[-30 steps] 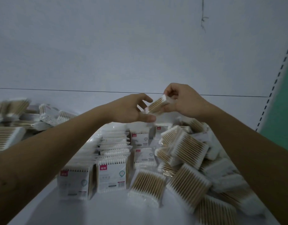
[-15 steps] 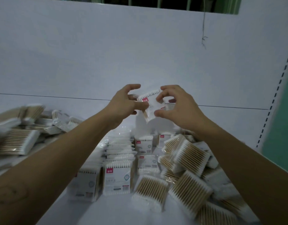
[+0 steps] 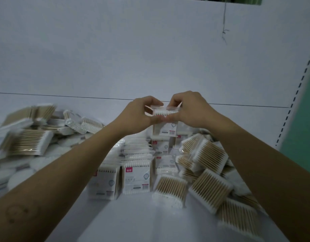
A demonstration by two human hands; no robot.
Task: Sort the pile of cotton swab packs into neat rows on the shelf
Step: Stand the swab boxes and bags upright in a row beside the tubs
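Both hands are up at the far end. The left hand (image 3: pixel 138 112) and the right hand (image 3: pixel 191 109) each pinch a top corner of one pack (image 3: pixel 165 127), thumbs in front, fingers curled behind. It hangs upright, label facing this way, white swab tips along the top. It sits at the back of the right-hand row, close in front of the back panel (image 3: pixel 150 49).

Below it, that row (image 3: pixel 165 165) shows two more label-out packs, one behind the other. Beside it stand a middle row (image 3: pixel 136 179) and a left row (image 3: pixel 107 182), so three row fronts in all. The left forearm crosses over the left one.

To the right, the loose pile (image 3: pixel 210 191) crowds right against the rows. I count four packs lying tilted near the front with wooden sticks showing; the rest is too jumbled to count. It runs out toward the slotted upright (image 3: pixel 297 88) at the shelf's right edge.

Far left, a second heap (image 3: pixel 28 142), blurred, lies apart from the rows.

Open room: a bare stretch of shelf (image 3: pixel 124 220) in front of the rows, between the two forearms.
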